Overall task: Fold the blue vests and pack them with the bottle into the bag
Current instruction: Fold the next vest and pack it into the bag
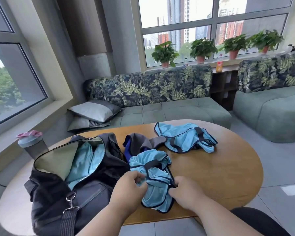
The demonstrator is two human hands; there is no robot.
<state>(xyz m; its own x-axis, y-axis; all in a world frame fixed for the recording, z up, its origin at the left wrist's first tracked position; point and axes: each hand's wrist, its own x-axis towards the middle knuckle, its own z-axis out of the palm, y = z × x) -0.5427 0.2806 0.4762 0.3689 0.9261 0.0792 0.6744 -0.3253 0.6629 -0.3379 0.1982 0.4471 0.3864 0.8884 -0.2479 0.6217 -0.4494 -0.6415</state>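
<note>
Inside open bag (pixel 58 193): blue fabric (pixel 85 160), probably folded vest.

Oval wooden table (pixel 228 167) in the foreground, bearing a crumpled grey and dark blue garment (pixel 140 143) near its middle. Behind it, a green sofa (pixel 169 111) with a leaf-print backrest and two grey cushions (pixel 94 110) stacked at its left end; a second sofa section (pixel 271 113) at right. Four potted plants (pixel 164 53) and an orange drink bottle (pixel 219 64) line the windowsill.
</note>
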